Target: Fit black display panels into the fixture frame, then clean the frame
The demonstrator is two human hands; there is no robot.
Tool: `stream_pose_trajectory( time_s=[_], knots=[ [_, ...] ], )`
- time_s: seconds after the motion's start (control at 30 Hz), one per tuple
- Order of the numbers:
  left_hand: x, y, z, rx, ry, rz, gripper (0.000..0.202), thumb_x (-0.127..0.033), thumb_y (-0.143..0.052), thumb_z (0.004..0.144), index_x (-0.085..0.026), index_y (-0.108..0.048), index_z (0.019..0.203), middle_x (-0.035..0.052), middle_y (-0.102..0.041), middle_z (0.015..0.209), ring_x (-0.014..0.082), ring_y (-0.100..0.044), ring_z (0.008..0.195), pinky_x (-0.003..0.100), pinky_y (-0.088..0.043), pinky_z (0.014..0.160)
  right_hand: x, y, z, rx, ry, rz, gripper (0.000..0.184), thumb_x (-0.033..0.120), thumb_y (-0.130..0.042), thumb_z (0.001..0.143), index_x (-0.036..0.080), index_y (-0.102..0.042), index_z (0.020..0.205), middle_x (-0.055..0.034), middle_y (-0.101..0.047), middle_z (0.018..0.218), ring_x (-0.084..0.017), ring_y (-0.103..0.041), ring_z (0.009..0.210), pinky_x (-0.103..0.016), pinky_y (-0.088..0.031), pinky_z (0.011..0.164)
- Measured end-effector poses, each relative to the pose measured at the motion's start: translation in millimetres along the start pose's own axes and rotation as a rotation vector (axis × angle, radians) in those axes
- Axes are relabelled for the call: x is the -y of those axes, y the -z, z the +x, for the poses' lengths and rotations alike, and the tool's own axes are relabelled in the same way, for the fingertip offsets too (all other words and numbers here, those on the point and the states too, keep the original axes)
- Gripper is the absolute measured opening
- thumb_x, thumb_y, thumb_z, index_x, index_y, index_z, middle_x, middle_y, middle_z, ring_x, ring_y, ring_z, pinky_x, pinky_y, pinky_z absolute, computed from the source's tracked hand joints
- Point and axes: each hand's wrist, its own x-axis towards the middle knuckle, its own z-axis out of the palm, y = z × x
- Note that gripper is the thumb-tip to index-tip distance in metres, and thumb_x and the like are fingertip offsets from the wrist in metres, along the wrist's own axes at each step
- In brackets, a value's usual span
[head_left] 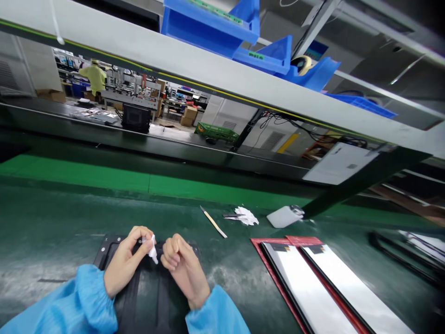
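Note:
My left hand (127, 260) pinches a small white crumpled piece (153, 253), perhaps tissue or cloth, between thumb and fingers. Beside it, my right hand (186, 266) is closed with its fingers curled in; whatever they may hold is hidden. The hands are apart, both above a black ribbed panel (165, 306) lying on the green bench. Both forearms wear blue sleeves.
On the green bench (59, 213) lie a thin knife-like tool (213, 222), crumpled white paper (247, 216) with dark tweezers, and a white bottle (283, 216). Right of my hands, two screen panels (306, 283) rest on red sheets. Blue bins (205, 25) sit on the shelf overhead.

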Motion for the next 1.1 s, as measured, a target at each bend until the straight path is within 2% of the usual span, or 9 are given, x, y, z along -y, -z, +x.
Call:
stream_pose_trajectory(
  time_s=[0.07, 0.13, 0.23, 0.3, 0.43, 0.6, 0.83, 0.97, 1.1],
  knots=[
    [-6, 3.7, 0, 0.021, 0.022, 0.03, 0.024, -0.041, -0.051, 0.094, -0.018, -0.054, 0.09, 0.0034, -0.052, 0.091, 0.0175, -0.049, 0.085, 0.029, -0.037, 0.08, 7, 4, -2, 0.001, 0.135, -0.344, 0.023, 0.036, -0.053, 0.099, 0.021, -0.062, 0.084, -0.0008, -0.044, 0.072, -0.016, -0.039, 0.067, -0.028, -0.033, 0.063],
    [-12, 8.5, 0, 0.065, 0.065, 0.047, 0.025, -0.043, -0.054, 0.093, -0.018, -0.057, 0.09, 0.0028, -0.053, 0.088, 0.0173, -0.049, 0.085, 0.029, -0.036, 0.081, 15, 11, -5, 0.051, 0.363, -0.782, 0.013, 0.024, -0.059, 0.096, 0.025, -0.07, 0.102, -0.0047, -0.054, 0.087, -0.02, -0.046, 0.084, -0.033, -0.035, 0.074],
    [-20, 13.5, 1, 0.127, 0.14, 0.005, 0.027, -0.044, -0.057, 0.091, -0.017, -0.059, 0.089, 0.0033, -0.056, 0.089, 0.0178, -0.05, 0.087, 0.029, -0.037, 0.082, 23, 20, -8, 0.146, 0.803, -1.462, 0.036, 0.012, -0.05, 0.099, 0.033, -0.063, 0.124, -0.0032, -0.06, 0.091, -0.019, -0.049, 0.088, -0.035, -0.035, 0.079],
    [-22, 13.9, 1, 0.141, 0.171, -0.03, 0.029, -0.045, -0.058, 0.09, -0.016, -0.059, 0.088, 0.0038, -0.057, 0.089, 0.0178, -0.051, 0.085, 0.029, -0.038, 0.079, 24, 23, -9, 0.174, 0.939, -1.63, 0.04, 0.008, -0.044, 0.101, 0.033, -0.06, 0.128, -0.0019, -0.062, 0.089, -0.017, -0.051, 0.084, -0.034, -0.035, 0.08],
    [-20, 11.4, -1, 0.129, 0.177, -0.045, 0.029, -0.044, -0.059, 0.089, -0.016, -0.06, 0.085, 0.0046, -0.059, 0.09, 0.0177, -0.052, 0.084, 0.029, -0.039, 0.077, 20, 24, -9, 0.175, 1.004, -1.713, 0.04, 0.008, -0.041, 0.103, 0.031, -0.06, 0.129, -0.0008, -0.062, 0.085, -0.014, -0.052, 0.08, -0.033, -0.036, 0.081],
    [-19, 8.1, -4, 0.096, 0.134, -0.02, 0.024, -0.04, -0.06, 0.089, -0.017, -0.059, 0.083, 0.0041, -0.06, 0.094, 0.0178, -0.054, 0.088, 0.03, -0.04, 0.081, 15, 26, -10, 0.159, 1.005, -1.736, 0.039, 0.007, -0.045, 0.101, 0.031, -0.06, 0.128, -0.0007, -0.063, 0.085, -0.014, -0.054, 0.082, -0.033, -0.036, 0.082],
    [-15, -5.9, -12, 0.006, 0.014, 0.183, 0.015, -0.032, -0.052, 0.094, -0.019, -0.055, 0.088, 0.0035, -0.06, 0.096, 0.0176, -0.055, 0.092, 0.03, -0.039, 0.085, 12, 29, -11, 0.184, 0.972, -1.72, 0.035, 0.012, -0.043, 0.103, 0.03, -0.061, 0.127, -0.0011, -0.064, 0.086, -0.015, -0.054, 0.083, -0.032, -0.038, 0.08],
    [-6, -10.2, -12, 0.012, 0.064, 0.11, 0.018, -0.035, -0.051, 0.094, -0.019, -0.052, 0.088, 0.0045, -0.06, 0.096, 0.0186, -0.055, 0.092, 0.03, -0.039, 0.084, 11, 30, -12, 0.261, 0.958, -1.748, 0.035, 0.01, -0.039, 0.104, 0.025, -0.062, 0.126, -0.0021, -0.066, 0.089, -0.015, -0.055, 0.084, -0.033, -0.037, 0.08],
    [1, -9.5, -10, 0.036, 0.11, 0.042, 0.024, -0.041, -0.049, 0.094, -0.018, -0.051, 0.088, 0.0046, -0.059, 0.089, 0.0179, -0.054, 0.084, 0.029, -0.041, 0.076, 9, 31, -12, 0.308, 0.993, -1.774, 0.033, 0.009, -0.045, 0.101, 0.025, -0.063, 0.124, -0.0012, -0.066, 0.089, -0.015, -0.055, 0.083, -0.034, -0.037, 0.08]
  ],
)
